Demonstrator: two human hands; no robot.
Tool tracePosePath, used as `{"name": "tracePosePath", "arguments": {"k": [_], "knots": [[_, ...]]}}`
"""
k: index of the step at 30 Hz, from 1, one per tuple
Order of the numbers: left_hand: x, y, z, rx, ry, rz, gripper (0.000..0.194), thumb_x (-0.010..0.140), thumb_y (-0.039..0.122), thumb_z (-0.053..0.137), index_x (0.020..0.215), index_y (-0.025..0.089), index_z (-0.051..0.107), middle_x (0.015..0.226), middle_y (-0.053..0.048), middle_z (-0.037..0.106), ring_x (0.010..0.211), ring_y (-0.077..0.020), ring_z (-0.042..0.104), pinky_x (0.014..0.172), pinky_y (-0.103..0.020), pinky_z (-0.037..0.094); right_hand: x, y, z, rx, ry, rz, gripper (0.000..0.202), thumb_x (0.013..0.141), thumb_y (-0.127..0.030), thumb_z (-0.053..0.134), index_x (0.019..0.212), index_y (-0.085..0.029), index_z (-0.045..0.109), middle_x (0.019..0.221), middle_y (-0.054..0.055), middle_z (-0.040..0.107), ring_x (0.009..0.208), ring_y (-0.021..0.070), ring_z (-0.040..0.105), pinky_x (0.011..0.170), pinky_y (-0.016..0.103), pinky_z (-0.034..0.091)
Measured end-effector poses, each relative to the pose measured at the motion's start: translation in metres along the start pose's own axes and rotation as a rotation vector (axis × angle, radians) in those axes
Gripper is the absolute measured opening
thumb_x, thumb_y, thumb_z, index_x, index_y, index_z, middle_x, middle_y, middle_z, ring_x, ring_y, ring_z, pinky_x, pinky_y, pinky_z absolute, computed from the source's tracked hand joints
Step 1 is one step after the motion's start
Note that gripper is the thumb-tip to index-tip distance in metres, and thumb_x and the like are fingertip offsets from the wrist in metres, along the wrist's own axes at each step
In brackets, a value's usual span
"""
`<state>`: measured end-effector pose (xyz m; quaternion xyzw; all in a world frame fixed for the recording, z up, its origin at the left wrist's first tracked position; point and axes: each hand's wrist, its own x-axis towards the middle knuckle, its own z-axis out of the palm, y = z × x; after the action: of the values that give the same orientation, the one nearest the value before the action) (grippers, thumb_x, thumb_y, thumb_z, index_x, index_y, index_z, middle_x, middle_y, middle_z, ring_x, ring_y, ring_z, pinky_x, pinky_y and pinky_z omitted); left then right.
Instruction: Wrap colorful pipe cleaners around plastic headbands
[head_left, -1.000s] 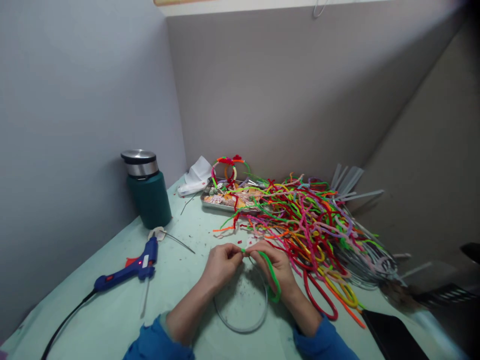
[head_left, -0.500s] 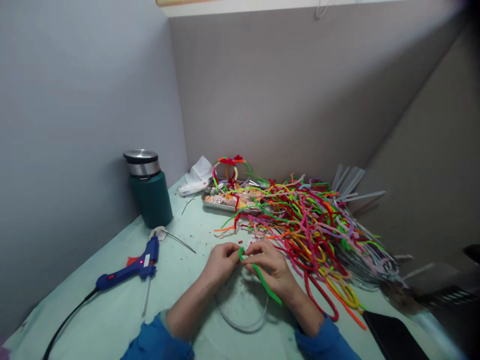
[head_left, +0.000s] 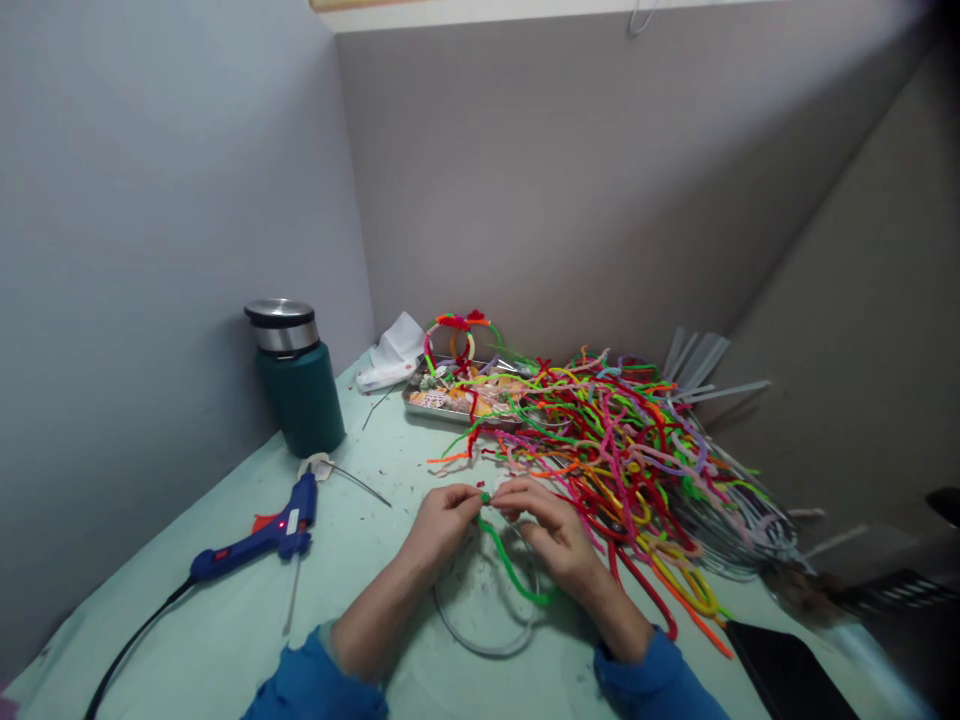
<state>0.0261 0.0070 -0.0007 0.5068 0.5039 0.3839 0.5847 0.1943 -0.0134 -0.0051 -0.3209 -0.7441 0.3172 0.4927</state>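
A green pipe cleaner is wrapped at one end around the top of a thin grey wire hoop, and its loose length curves down inside the hoop. My left hand pinches the wrapped spot between thumb and fingertips. From the other side my right hand has its fingertips on the hoop next to the green wrap. Its thumb sits lower, apart from the index finger. The fingers partly hide the top of the hoop.
A tangled pile of coloured pipe cleaners spreads to the right, beside a metal tray of small pieces. A blue glue gun and a green flask stand left. A black flat object lies front right.
The loose length of green pipe cleaner has come away from my right palm and now hangs down between the hands. My right fingers have straightened toward the hoop; my left hand stays put.
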Motion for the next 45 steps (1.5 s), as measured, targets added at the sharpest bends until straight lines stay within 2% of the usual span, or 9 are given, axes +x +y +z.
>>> {"name": "tracePosePath", "arguments": {"k": [4,7,12,18,23,28,32,39,45], "knots": [[-0.003,0.002,0.001,-0.034,-0.032,-0.016,0.028,0.066,0.040,0.063,0.068,0.012,0.064,0.045,0.007,0.037,0.039,-0.0050,0.025,0.043,-0.023,0.014,0.000,0.011,0.004,-0.074,0.157,0.137,0.017,0.083,-0.018,0.053,0.094,-0.019,0.066,0.096,0.007,0.061,0.086,0.0184,0.058,0.074,0.030,0.047],[-0.004,0.003,0.003,-0.058,-0.079,-0.013,0.030,0.067,0.042,0.063,0.067,0.012,0.064,0.044,0.007,0.035,0.040,-0.0049,0.024,0.043,-0.023,0.013,0.000,0.016,0.008,-0.135,0.135,0.173,0.014,0.079,-0.017,0.058,0.091,-0.018,0.065,0.090,0.007,0.062,0.082,0.0184,0.058,0.070,0.029,0.047],[-0.005,0.001,0.003,-0.058,-0.117,-0.018,0.032,0.067,0.043,0.064,0.066,0.012,0.063,0.044,0.007,0.035,0.041,-0.0050,0.025,0.042,-0.022,0.012,0.000,0.014,0.010,-0.216,0.118,0.110,0.010,0.080,-0.014,0.057,0.085,-0.018,0.063,0.082,0.005,0.060,0.074,0.0166,0.056,0.065,0.027,0.045],[-0.005,0.002,0.003,-0.064,-0.140,0.016,0.030,0.069,0.043,0.062,0.072,0.014,0.056,0.046,0.009,0.034,0.039,-0.0044,0.025,0.042,-0.021,0.013,0.001,0.010,0.010,-0.275,0.126,0.001,0.007,0.083,-0.015,0.055,0.083,-0.018,0.062,0.079,0.004,0.060,0.076,0.0169,0.056,0.069,0.028,0.043],[-0.004,0.003,0.003,-0.050,-0.136,0.090,0.030,0.069,0.043,0.062,0.071,0.016,0.049,0.044,0.011,0.031,0.037,-0.0038,0.024,0.042,-0.020,0.014,0.001,0.011,0.006,-0.355,0.072,-0.046,0.008,0.084,-0.015,0.054,0.084,-0.018,0.061,0.077,0.003,0.058,0.072,0.0158,0.054,0.065,0.028,0.042],[-0.003,0.001,0.003,-0.028,-0.151,0.091,0.031,0.070,0.044,0.061,0.071,0.016,0.050,0.046,0.010,0.034,0.039,-0.0042,0.026,0.041,-0.020,0.016,0.002,0.013,0.001,-0.435,0.009,-0.120,0.011,0.086,-0.017,0.050,0.087,-0.018,0.062,0.079,0.006,0.061,0.076,0.0175,0.055,0.067,0.029,0.043],[-0.002,-0.003,0.003,-0.007,-0.146,0.093,0.031,0.071,0.045,0.060,0.071,0.016,0.051,0.047,0.009,0.036,0.039,-0.0042,0.026,0.041,-0.020,0.017,0.002,0.012,0.000,-0.455,-0.020,-0.107,0.014,0.087,-0.017,0.049,0.087,-0.019,0.062,0.080,0.006,0.061,0.076,0.0183,0.055,0.067,0.030,0.043],[0.000,-0.004,0.002,0.008,-0.145,0.146,0.031,0.070,0.044,0.063,0.073,0.015,0.051,0.046,0.010,0.034,0.041,-0.0044,0.026,0.042,-0.020,0.016,0.002,0.011,0.007,-0.316,0.096,-0.007,0.011,0.084,-0.019,0.052,0.078,-0.019,0.061,0.072,0.003,0.058,0.068,0.0166,0.054,0.063,0.028,0.042],[0.001,-0.006,0.002,-0.034,-0.153,0.216,0.025,0.070,0.034,0.065,0.077,0.016,0.049,0.049,0.009,0.039,0.045,-0.0050,0.030,0.045,-0.019,0.020,0.004,0.008,0.016,-0.014,0.205,0.212,0.016,0.079,-0.029,0.058,0.068,-0.018,0.059,0.065,0.001,0.055,0.061,0.0149,0.051,0.057,0.027,0.041]]}}
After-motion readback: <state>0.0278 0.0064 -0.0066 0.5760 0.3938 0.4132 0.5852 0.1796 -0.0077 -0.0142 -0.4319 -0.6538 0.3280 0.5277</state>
